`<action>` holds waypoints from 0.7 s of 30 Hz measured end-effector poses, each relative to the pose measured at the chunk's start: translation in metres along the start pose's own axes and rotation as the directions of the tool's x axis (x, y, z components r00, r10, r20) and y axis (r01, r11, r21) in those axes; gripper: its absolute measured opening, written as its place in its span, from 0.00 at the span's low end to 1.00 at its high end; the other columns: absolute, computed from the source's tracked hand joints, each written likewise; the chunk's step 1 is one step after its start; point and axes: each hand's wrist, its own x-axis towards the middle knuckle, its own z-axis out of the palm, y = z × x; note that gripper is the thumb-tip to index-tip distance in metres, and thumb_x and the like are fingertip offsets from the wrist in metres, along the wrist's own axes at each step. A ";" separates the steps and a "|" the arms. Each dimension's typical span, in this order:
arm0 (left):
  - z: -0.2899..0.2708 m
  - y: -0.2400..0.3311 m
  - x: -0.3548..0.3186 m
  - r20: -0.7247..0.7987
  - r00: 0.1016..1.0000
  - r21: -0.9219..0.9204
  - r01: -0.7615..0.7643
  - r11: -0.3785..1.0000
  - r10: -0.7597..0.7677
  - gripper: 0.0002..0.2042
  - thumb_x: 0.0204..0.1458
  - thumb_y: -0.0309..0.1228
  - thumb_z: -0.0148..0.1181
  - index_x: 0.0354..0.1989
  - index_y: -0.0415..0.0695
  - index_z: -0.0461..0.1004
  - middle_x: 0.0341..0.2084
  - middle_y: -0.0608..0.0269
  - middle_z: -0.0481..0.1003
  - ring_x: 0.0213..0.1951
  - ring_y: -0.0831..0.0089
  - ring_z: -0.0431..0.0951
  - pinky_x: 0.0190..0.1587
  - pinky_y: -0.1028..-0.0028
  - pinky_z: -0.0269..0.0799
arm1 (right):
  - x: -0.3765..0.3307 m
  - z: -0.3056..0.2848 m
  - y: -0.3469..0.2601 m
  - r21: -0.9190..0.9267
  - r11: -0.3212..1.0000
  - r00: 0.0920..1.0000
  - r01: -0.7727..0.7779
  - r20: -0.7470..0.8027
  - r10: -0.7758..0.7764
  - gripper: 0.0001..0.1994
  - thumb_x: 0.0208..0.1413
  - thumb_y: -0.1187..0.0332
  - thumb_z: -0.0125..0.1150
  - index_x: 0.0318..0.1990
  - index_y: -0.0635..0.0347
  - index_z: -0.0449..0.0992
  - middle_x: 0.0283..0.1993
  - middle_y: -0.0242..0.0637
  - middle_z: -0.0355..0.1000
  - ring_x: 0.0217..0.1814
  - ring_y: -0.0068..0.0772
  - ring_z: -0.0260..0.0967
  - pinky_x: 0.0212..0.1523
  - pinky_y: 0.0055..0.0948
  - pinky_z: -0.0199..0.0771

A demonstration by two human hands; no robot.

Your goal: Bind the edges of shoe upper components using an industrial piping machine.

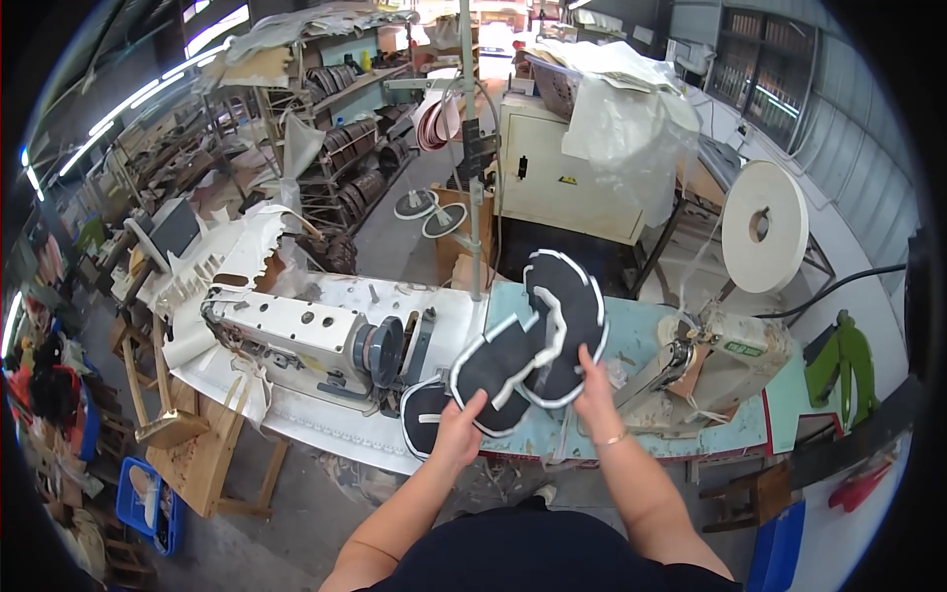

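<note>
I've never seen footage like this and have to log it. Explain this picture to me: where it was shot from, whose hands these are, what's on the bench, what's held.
It is one view from a fisheye camera worn on a person's head, looking down, so straight edges bend. The two bare arms rising from the bottom are that person's own. The left hand grips a black sole-shaped piece with white trim. The right hand holds a second black piece; a third lies below. On the workbench stand a white sewing machine and a smaller worn machine, near a white tape roll.
</note>
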 end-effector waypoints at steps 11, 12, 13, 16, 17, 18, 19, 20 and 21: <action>-0.059 -0.035 0.012 -0.088 0.978 0.397 0.208 0.894 -0.189 0.17 0.46 0.24 0.55 0.46 0.38 0.65 0.41 0.59 0.71 0.42 0.71 0.70 0.46 0.72 0.64 | -0.088 -0.064 -0.001 -0.347 0.785 0.855 -0.514 -0.278 0.437 0.11 0.53 0.60 0.46 0.24 0.53 0.69 0.15 0.21 0.57 0.14 0.14 0.50 0.12 0.16 0.48; -0.059 -0.034 0.011 -0.085 0.978 0.375 0.207 0.904 -0.189 0.17 0.46 0.24 0.55 0.46 0.38 0.64 0.41 0.58 0.70 0.43 0.71 0.70 0.47 0.72 0.64 | -0.077 -0.085 -0.026 -0.314 0.912 0.954 -0.264 -0.223 0.200 0.12 0.53 0.58 0.47 0.20 0.50 0.65 0.15 0.21 0.56 0.13 0.13 0.49 0.12 0.15 0.47; -0.057 -0.030 0.009 -0.086 0.968 0.324 0.252 0.912 -0.237 0.18 0.47 0.24 0.55 0.47 0.38 0.63 0.43 0.58 0.70 0.44 0.69 0.70 0.48 0.71 0.63 | -0.070 -0.106 -0.057 -0.362 0.921 0.942 -0.147 -0.335 0.019 0.13 0.53 0.57 0.48 0.24 0.55 0.68 0.16 0.24 0.59 0.16 0.18 0.55 0.16 0.19 0.57; -0.060 -0.032 0.007 -0.065 0.951 0.163 0.310 0.937 -0.303 0.17 0.48 0.25 0.54 0.47 0.38 0.63 0.43 0.57 0.69 0.44 0.67 0.70 0.50 0.70 0.63 | -0.086 -0.125 -0.047 -0.919 -0.372 0.747 -0.126 0.159 -0.645 0.23 0.48 0.50 0.52 0.34 0.67 0.71 0.29 0.46 0.69 0.36 0.44 0.67 0.40 0.39 0.65; -0.059 -0.034 0.005 -0.064 0.951 0.141 0.310 0.940 -0.304 0.16 0.49 0.25 0.53 0.48 0.38 0.63 0.43 0.57 0.69 0.45 0.66 0.70 0.50 0.68 0.64 | -0.092 -0.117 -0.030 -0.920 -0.373 0.746 -0.123 0.163 -0.646 0.23 0.48 0.50 0.52 0.34 0.67 0.71 0.29 0.46 0.69 0.36 0.44 0.67 0.40 0.39 0.65; -0.058 -0.036 0.003 -0.061 0.951 0.139 0.308 0.941 -0.302 0.16 0.49 0.25 0.53 0.48 0.38 0.63 0.43 0.57 0.69 0.45 0.66 0.70 0.50 0.68 0.64 | -0.097 -0.105 -0.011 -0.956 -0.235 0.971 -0.174 -0.127 -0.200 0.28 0.46 0.46 0.52 0.40 0.67 0.69 0.38 0.49 0.67 0.44 0.44 0.64 0.46 0.37 0.62; -0.058 -0.038 -0.001 -0.036 0.936 0.080 0.352 0.932 -0.351 0.16 0.49 0.25 0.52 0.48 0.38 0.63 0.44 0.57 0.69 0.46 0.66 0.69 0.50 0.68 0.64 | -0.101 -0.092 0.008 -0.947 -0.141 0.884 -0.288 -0.319 0.342 0.34 0.43 0.42 0.53 0.46 0.67 0.67 0.48 0.52 0.65 0.52 0.44 0.62 0.52 0.34 0.59; -0.056 -0.042 -0.005 -0.001 0.916 0.021 0.402 0.915 -0.402 0.16 0.50 0.25 0.52 0.48 0.38 0.63 0.44 0.56 0.69 0.46 0.66 0.69 0.51 0.68 0.64 | -0.104 -0.076 0.022 -0.949 0.144 0.823 -0.280 -0.160 0.546 0.33 0.45 0.46 0.56 0.50 0.67 0.63 0.51 0.48 0.63 0.53 0.40 0.61 0.54 0.34 0.58; -0.053 -0.047 -0.012 0.007 0.905 0.007 0.425 0.905 -0.425 0.16 0.50 0.26 0.51 0.48 0.38 0.62 0.45 0.56 0.68 0.47 0.65 0.69 0.51 0.66 0.65 | -0.108 -0.077 0.054 -0.709 0.661 0.935 -0.247 0.005 0.355 0.28 0.47 0.54 0.58 0.50 0.66 0.64 0.49 0.40 0.66 0.50 0.36 0.63 0.53 0.32 0.59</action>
